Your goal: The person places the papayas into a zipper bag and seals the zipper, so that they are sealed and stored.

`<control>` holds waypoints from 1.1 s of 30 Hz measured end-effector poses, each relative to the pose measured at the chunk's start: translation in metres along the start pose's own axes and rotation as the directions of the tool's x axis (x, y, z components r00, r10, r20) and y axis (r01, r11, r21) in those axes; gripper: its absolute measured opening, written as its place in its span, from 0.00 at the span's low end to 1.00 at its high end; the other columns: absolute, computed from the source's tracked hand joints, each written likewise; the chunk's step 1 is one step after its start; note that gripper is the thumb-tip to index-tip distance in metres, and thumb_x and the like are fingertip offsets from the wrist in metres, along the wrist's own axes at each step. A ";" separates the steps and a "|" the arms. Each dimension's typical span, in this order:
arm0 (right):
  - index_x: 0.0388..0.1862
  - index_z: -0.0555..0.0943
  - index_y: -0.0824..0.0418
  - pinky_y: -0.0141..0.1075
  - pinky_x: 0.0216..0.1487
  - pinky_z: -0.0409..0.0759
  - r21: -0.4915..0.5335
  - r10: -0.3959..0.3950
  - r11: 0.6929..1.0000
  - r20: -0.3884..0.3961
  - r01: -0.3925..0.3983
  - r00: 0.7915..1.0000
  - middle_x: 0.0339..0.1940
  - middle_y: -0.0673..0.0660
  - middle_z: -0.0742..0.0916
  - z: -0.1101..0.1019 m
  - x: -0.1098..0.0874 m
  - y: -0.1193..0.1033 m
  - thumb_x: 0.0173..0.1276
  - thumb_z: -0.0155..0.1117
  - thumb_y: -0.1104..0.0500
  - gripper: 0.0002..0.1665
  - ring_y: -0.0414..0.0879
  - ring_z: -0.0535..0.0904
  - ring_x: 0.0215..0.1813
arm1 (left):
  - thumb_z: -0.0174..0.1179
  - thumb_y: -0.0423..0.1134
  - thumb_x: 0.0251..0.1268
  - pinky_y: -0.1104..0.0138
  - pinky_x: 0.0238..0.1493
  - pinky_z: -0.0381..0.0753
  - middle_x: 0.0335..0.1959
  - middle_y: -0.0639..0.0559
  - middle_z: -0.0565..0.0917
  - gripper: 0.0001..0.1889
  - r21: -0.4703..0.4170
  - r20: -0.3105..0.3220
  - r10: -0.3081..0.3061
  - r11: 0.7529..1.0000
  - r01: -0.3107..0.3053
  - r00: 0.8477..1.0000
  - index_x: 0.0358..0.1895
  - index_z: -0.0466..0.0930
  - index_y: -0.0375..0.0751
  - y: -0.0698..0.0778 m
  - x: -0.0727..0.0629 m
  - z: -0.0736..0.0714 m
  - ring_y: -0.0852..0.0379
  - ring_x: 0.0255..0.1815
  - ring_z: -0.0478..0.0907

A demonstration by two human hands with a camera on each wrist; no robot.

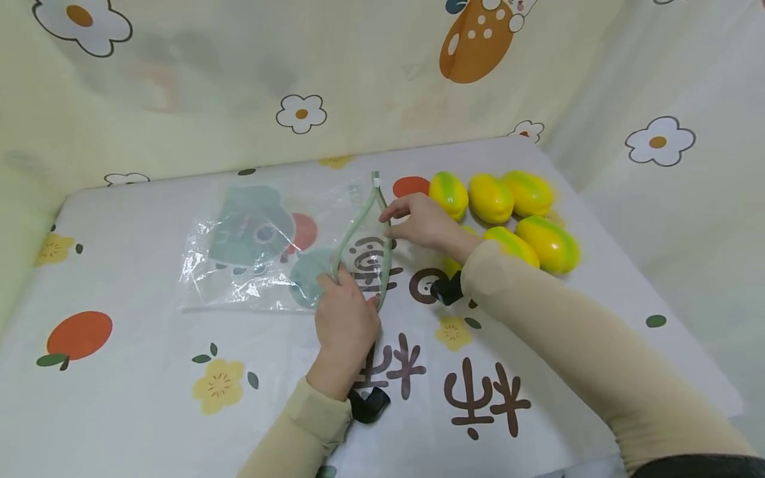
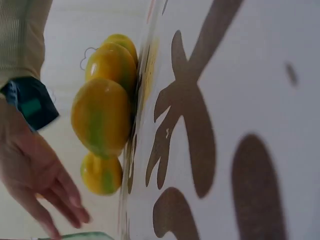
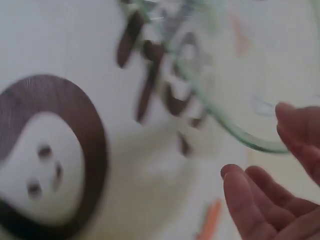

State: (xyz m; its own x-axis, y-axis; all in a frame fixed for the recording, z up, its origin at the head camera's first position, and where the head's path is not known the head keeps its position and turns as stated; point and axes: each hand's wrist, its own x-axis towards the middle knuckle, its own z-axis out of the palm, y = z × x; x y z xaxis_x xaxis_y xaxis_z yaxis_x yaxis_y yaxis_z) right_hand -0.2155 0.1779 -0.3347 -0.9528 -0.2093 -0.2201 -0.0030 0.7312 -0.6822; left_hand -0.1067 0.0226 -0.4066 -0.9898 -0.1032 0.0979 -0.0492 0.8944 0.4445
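A clear plastic zip bag [image 1: 239, 265] lies flat on the table, its green-edged mouth spread into a narrow gap toward the right. With thumb and fingers, my left hand [image 1: 346, 318] pinches the near side of that mouth. My right hand [image 1: 421, 222] is beside the far right edge of the mouth. In the right wrist view, the right hand's fingers [image 3: 250, 200] are apart from the thumb, with the green rim [image 3: 235, 132] close to the thumb tip; contact is unclear. Just beyond the right wrist sit several yellow fruits with green streaks [image 1: 491, 198].
The table [image 1: 149, 411] wears a white cover printed with flowers, fruit and brown characters. A pale patterned curtain [image 1: 209, 86] hangs behind it and along the sides. Some fruits are partly hidden by the right forearm [image 1: 556, 325].
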 end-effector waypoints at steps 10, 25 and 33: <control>0.71 0.75 0.56 0.33 0.63 0.80 0.009 -0.069 0.997 -0.223 0.072 0.972 0.70 0.58 0.80 -0.100 -0.072 0.054 0.75 0.65 0.52 0.29 0.53 0.78 0.68 | 0.72 0.44 0.59 0.49 0.35 0.88 0.50 0.28 0.71 0.46 0.002 0.057 0.007 1.000 -0.007 0.998 0.74 0.58 0.23 0.000 0.002 -0.007 0.34 0.32 0.84; 0.82 0.59 0.57 0.64 0.73 0.66 0.049 0.186 0.982 -0.197 -0.180 0.963 0.78 0.66 0.68 -0.112 -0.125 0.177 0.76 0.59 0.40 0.44 0.65 0.65 0.78 | 0.72 0.44 0.58 0.45 0.34 0.87 0.52 0.22 0.69 0.50 -0.018 0.060 -0.035 0.999 0.036 0.998 0.74 0.52 0.21 -0.018 0.008 -0.014 0.29 0.31 0.84; 0.84 0.53 0.59 0.67 0.71 0.67 0.016 0.212 0.977 -0.174 -0.212 0.962 0.80 0.71 0.63 -0.105 -0.131 0.193 0.78 0.55 0.39 0.46 0.72 0.63 0.75 | 0.74 0.45 0.58 0.47 0.37 0.87 0.54 0.24 0.70 0.51 -0.034 0.068 -0.058 0.998 0.060 0.996 0.75 0.52 0.23 -0.013 0.014 -0.011 0.31 0.32 0.84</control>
State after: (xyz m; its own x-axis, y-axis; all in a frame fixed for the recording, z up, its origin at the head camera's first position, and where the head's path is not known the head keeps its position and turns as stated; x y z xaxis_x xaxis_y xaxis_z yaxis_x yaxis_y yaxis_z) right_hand -0.1227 0.4143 -0.3641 -0.9698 0.0668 -0.2347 0.2042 0.7485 -0.6309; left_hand -0.1187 0.0043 -0.4011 -0.9921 -0.1248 0.0110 -0.1043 0.8713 0.4796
